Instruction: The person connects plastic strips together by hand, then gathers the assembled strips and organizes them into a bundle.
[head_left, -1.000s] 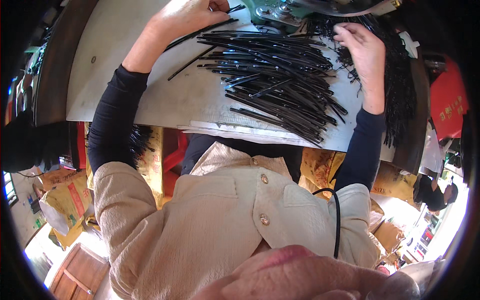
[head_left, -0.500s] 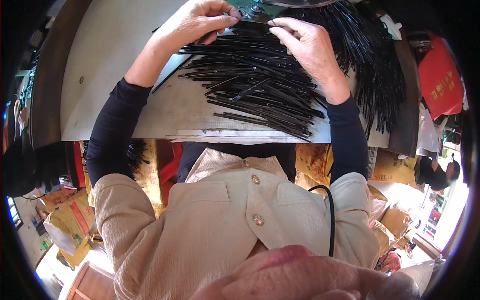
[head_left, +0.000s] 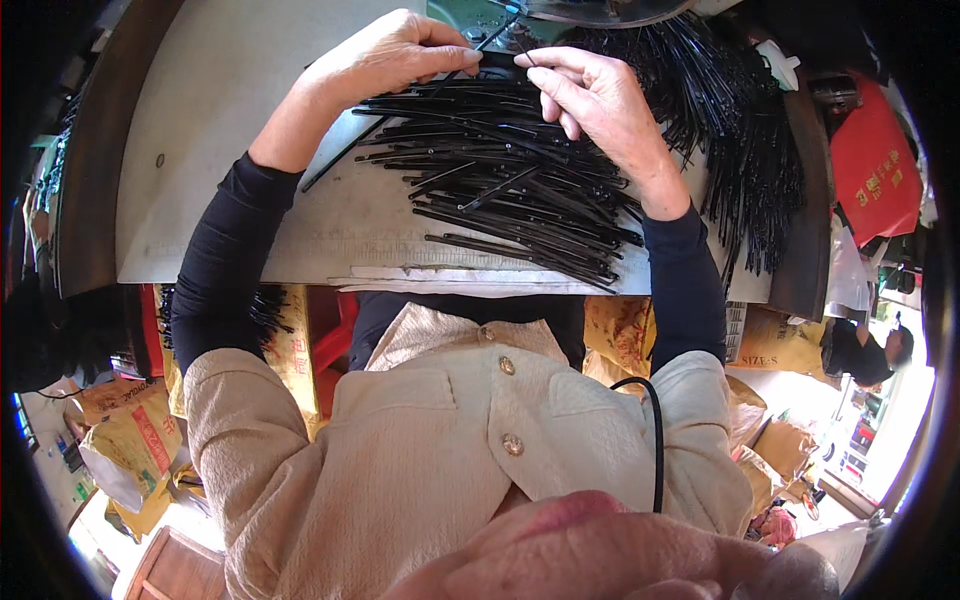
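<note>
My left hand [head_left: 395, 58] is closed in a pinch on a narrow black strip [head_left: 494, 36], which slants up toward the machine at the table's far edge. Facing it, my right hand [head_left: 598, 92] pinches a thin dark strand [head_left: 528, 54] between thumb and forefinger, its other fingers curled. Whether strand and strip are joined is too small to tell. Just below both hands lies a loose pile of black strips [head_left: 500, 165], several with small shiny dots near their ends.
A green machine base [head_left: 455, 12] and a round metal plate [head_left: 610, 12] stand at the far edge. A thick bundle of black strips [head_left: 750, 170] hangs toward the right. White paper [head_left: 460, 280] lines the near edge of the grey tabletop [head_left: 215, 150]. A red bag [head_left: 875, 165] is beyond.
Both hands have drawn back slightly from the machine, and the right has come a little left. A strip now shows slanting up from my left hand. The pile looks unchanged.
</note>
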